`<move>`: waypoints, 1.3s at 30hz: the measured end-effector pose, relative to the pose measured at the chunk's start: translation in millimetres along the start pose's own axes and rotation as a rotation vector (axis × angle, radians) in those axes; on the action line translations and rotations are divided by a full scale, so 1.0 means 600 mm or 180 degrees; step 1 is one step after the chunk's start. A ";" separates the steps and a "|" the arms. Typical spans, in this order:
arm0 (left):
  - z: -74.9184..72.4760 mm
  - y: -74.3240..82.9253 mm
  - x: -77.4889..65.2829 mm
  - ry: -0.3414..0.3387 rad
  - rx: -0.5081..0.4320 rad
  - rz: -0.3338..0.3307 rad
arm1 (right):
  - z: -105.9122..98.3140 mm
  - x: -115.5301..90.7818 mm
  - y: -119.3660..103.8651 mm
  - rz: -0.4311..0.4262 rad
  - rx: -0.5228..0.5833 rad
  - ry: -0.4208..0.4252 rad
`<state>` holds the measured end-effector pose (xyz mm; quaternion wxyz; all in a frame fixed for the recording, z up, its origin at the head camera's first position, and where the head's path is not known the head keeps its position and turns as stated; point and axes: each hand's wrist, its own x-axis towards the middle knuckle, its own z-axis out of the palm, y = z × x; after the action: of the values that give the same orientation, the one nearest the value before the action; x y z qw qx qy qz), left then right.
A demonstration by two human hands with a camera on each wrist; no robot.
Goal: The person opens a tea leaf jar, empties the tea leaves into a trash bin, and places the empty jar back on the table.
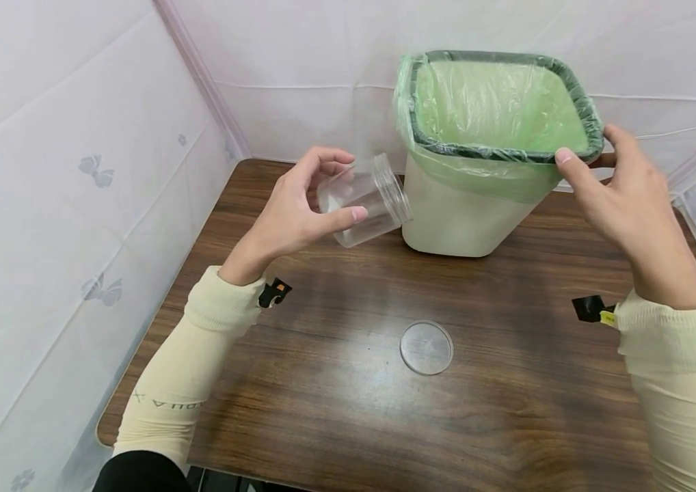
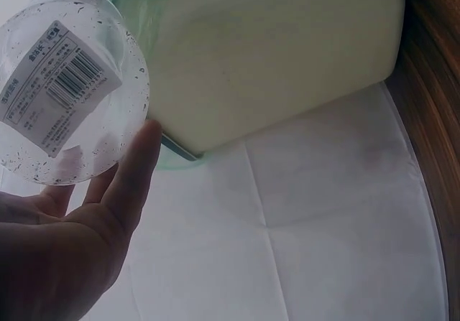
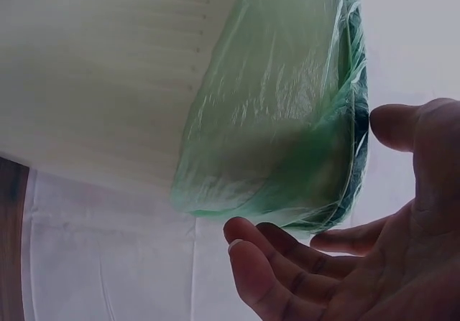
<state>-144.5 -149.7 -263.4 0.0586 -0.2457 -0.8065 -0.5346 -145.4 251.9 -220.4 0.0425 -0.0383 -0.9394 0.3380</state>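
Observation:
A clear plastic jar (image 1: 363, 201) is tilted on its side in my left hand (image 1: 289, 212), its threaded mouth pointing right toward the trash can (image 1: 452, 212). Thumb and fingers grip the jar around its body. In the left wrist view, the jar's base (image 2: 133, 113) carries a white barcode label (image 2: 65, 84) and dark specks. My right hand (image 1: 637, 195) holds the can at its right front corner, thumb on the dark green rim (image 1: 483, 154) and fingers around the side. A light green bag (image 3: 237, 170) lines the can and folds over its rim.
A round clear lid (image 1: 426, 348) lies flat on the brown wooden table (image 1: 323, 383), in front of the can. White cloth walls (image 1: 311, 55) stand behind and at both sides. The table's near edge shows at the bottom left.

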 end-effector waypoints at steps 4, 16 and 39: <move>0.000 -0.003 -0.002 -0.0039 0.0052 -0.0038 | 0.004 -0.001 0.001 -0.0045 0.0027 -0.0005; 0.004 -0.010 -0.007 -0.0020 0.0253 0.0109 | 0.018 -0.006 0.005 -0.0180 0.0050 0.0102; 0.014 -0.037 -0.026 -0.0154 0.0045 -0.0140 | 0.047 -0.021 0.017 -0.0184 0.0303 -0.0009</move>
<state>-139.6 -153.9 -290.9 0.0291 -0.2403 -0.8166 -0.5240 -135.6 240.5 -249.3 0.0527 -0.0086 -0.9231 0.3809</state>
